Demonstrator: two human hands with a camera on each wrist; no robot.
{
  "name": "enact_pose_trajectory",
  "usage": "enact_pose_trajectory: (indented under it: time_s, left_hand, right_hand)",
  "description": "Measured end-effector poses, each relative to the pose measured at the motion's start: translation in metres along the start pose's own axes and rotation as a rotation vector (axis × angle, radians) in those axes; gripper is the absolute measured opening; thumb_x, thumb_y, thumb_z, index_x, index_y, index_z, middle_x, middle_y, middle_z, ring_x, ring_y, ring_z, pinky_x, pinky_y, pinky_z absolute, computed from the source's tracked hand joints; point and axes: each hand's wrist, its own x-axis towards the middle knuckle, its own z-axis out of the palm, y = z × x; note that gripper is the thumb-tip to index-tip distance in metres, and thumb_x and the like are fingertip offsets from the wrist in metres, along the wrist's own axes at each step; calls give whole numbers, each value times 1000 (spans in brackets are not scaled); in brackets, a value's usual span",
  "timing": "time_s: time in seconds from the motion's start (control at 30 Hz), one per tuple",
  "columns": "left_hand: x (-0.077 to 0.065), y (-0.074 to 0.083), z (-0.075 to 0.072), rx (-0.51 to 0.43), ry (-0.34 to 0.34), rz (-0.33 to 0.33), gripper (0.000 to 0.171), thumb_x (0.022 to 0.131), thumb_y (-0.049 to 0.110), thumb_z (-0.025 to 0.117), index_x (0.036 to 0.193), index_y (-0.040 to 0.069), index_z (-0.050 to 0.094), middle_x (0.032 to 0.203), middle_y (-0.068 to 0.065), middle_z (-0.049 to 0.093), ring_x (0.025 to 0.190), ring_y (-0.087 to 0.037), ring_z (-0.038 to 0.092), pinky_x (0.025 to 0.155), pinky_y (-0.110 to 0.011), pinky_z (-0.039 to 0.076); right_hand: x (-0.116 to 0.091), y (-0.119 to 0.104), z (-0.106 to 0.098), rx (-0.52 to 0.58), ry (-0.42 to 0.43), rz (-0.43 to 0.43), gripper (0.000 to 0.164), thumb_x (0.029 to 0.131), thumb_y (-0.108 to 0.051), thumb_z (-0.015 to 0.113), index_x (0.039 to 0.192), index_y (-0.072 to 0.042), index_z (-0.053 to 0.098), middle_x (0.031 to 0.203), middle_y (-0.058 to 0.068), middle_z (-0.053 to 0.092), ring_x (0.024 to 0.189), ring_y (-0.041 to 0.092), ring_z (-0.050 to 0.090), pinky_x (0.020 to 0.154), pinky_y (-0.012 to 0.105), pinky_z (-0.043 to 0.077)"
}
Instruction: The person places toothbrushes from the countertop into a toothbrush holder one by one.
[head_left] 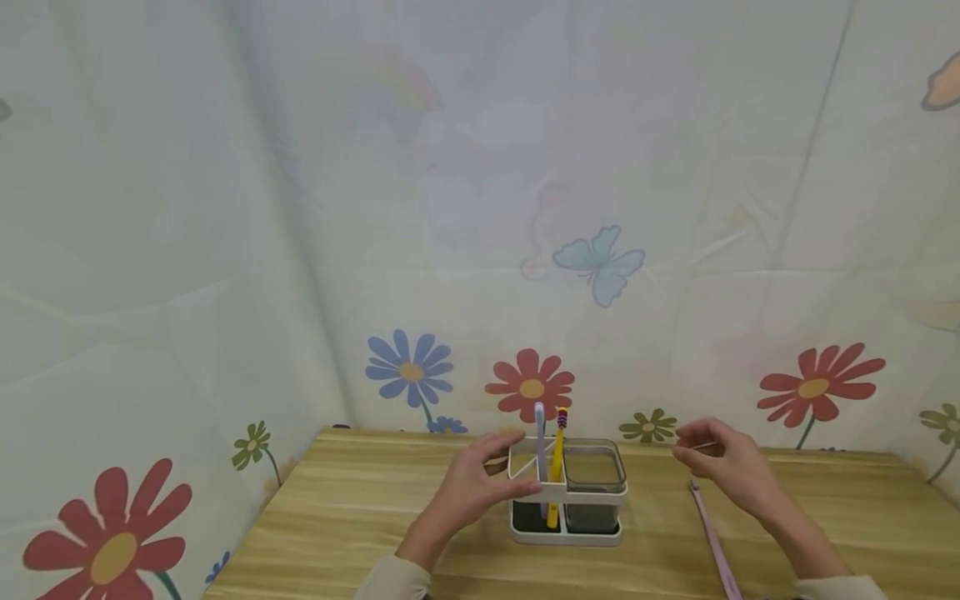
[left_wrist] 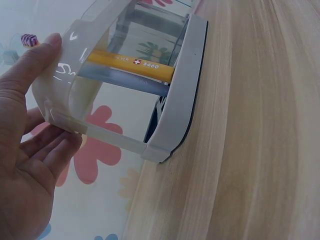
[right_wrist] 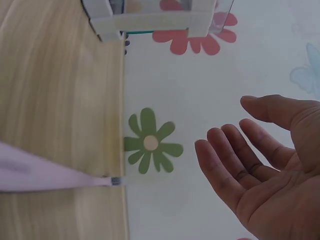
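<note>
A white toothbrush holder (head_left: 592,497) with two tiers stands on the table. My left hand (head_left: 468,483) grips the left side of its upper tier, thumb in front and fingers behind. In its left part a yellow toothbrush (head_left: 557,467) and a pale blue toothbrush (head_left: 540,442) stand upright. A clear square cup (head_left: 594,518) occupies the right part. To the right of the holder, my right hand (head_left: 723,462) is raised with its fingers loosely bent, and the right wrist view shows nothing in it. Below it a pink toothbrush (head_left: 712,537) lies on the wood.
The wood-grain table (head_left: 360,500) meets a hanging cloth (head_left: 465,208) printed with flowers and a butterfly along its back edge. More of this cloth hangs at the left side.
</note>
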Motion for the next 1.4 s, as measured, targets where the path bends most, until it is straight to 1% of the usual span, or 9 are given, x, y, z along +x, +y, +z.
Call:
enact_pose_trajectory:
  time_s: [0.13,0.23,0.4,0.5,0.67,0.93,1.1,1.23,1.4]
  left_hand:
    - [1,0,1,-3,-6,2,66,88,33,91,147,19,64,146,-9,60,132,-32,61,107,-46,53]
    - [1,-1,1,-3,-4,2,66,88,32,90,147,19,64,146,-9,60,132,-32,62,107,-46,53]
    - [1,0,1,-4,-1,-2,66,88,31,91,147,17,64,146,-13,60,133,-36,61,107,-47,53]
    - [1,0,0,-1,1,-1,66,88,31,90,147,17,64,146,-13,59,133,-37,61,107,-48,53]
    - [1,-2,0,0,3,11,66,88,31,91,147,17,65,145,-11,61,131,-33,62,107,-47,53]
    - [1,-2,0,-10,4,21,65,88,28,91,147,17,65,146,-12,60,132,-34,62,107,-48,53]
    - [1,-2,0,1,4,21,66,88,30,91,147,18,64,146,-8,60,132,-34,61,107,-48,53]
    - [1,-2,0,13,4,16,65,89,31,90,147,19,65,145,-7,61,132,-33,62,106,-47,54]
    - [1,-1,0,12,5,8,65,89,30,90,147,19,65,145,-8,61,132,-33,62,107,-47,53]
  right_hand:
    - [-3,9,-5,-8,-42,72,33,103,-8,71,127,13,60,111,17,70,91,17,70,74,35,65]
    - [-3,13,-7,-20,-59,95,35,103,-9,71,128,13,60,113,18,69,95,23,70,76,34,65]
    - [-4,23,-8,-45,-64,99,34,101,-7,73,126,12,61,112,19,70,94,24,69,74,31,64]
    - [-5,29,-11,-51,-71,108,34,100,-5,73,125,14,60,113,21,70,94,25,70,74,33,64]
    - [-5,39,-16,-54,-101,148,35,100,-4,72,124,18,59,109,20,69,95,28,69,73,38,65]
    - [-8,55,-13,-31,-163,263,36,96,3,70,122,23,55,99,14,70,84,29,70,65,41,65]
    - [-10,62,-10,-39,-191,271,35,90,4,72,114,23,55,93,14,68,79,26,67,61,38,62]
    - [-11,64,-8,-83,-205,259,32,87,4,74,108,20,57,88,13,66,77,24,66,60,35,60]
    - [-13,63,-5,-96,-205,300,34,86,2,77,109,18,58,84,11,64,68,23,64,57,37,60]
